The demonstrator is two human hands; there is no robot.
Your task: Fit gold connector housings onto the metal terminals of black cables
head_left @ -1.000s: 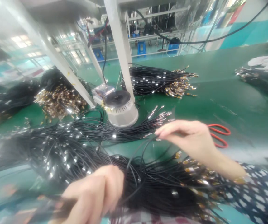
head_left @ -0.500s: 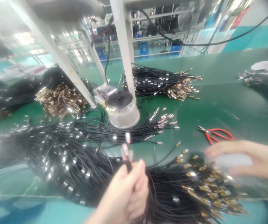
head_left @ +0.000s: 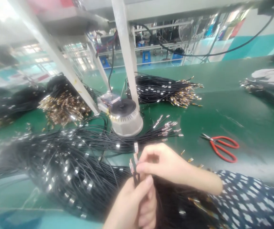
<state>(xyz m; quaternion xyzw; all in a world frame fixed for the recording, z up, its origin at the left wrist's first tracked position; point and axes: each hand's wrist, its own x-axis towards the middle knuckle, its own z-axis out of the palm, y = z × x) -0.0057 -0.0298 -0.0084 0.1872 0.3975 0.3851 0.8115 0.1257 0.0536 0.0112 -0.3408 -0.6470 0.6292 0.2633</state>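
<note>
Left hand has its fingers closed round a few thin black cables, shiny tips up; right hand is at those, can't tell if pinching. Cable heap on the left, red-handled scissors off right, white post blocking part of the bundle behind on the green worktop.
</note>
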